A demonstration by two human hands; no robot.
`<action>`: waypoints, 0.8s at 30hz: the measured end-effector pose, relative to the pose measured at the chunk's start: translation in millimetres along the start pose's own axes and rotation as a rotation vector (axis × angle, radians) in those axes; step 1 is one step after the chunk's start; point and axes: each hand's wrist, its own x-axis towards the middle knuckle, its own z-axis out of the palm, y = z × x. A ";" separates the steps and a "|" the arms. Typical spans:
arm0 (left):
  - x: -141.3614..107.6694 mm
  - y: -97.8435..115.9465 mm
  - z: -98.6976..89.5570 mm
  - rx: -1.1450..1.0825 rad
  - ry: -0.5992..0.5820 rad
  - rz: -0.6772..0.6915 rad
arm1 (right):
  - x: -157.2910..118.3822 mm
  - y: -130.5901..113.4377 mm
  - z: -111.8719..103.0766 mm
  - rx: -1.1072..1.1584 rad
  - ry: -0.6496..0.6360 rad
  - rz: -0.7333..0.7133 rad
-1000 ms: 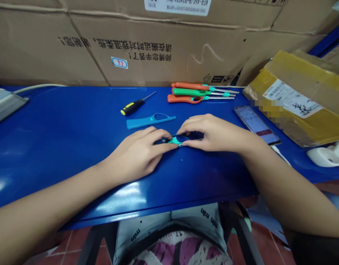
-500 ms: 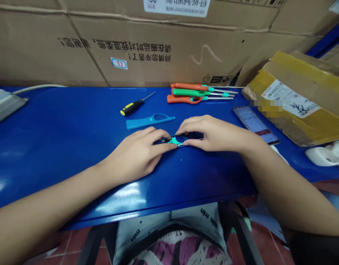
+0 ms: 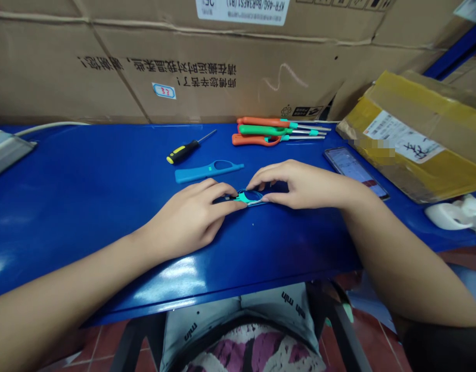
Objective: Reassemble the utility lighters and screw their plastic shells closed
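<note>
On the blue table, my left hand [image 3: 197,212] pinches the left part of an open blue lighter casing half [image 3: 258,202] between thumb and fingers. My right hand [image 3: 295,185] grips its loop end from the right, thumb at the near rim and fingers at the far rim. A turquoise trigger [image 3: 243,198] sits inside this casing. Most of the casing's handle is hidden under my left hand. Just beyond lies the other blue casing half [image 3: 195,173], outer side up, with an oval trigger opening and a small turquoise spot.
A black and yellow screwdriver [image 3: 183,152] lies behind the loose casing half. Three assembled lighters [image 3: 261,130], orange and green, are at the back. To the right are a phone [image 3: 356,172], a taped carton [image 3: 424,139] and a white tape roll [image 3: 449,216]. A large cardboard box [image 3: 206,51] stands behind.
My right thumb has shifted slightly right along the casing's near rim, and more of the loop shows. My left hand keeps its pinch. The whole view has shifted slightly.
</note>
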 end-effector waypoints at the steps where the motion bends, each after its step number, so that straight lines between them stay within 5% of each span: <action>1: -0.2 0.1 0.1 -0.002 0.000 -0.001 | -0.5 0.8 -0.9 0.024 -0.004 0.014; 11: -0.7 0.7 -0.1 -0.020 -0.009 -0.014 | 6.2 9.4 0.1 0.246 -0.029 0.193; 24: 0.1 1.1 1.0 -0.030 0.016 -0.008 | 7.5 1.7 5.3 0.241 0.008 0.212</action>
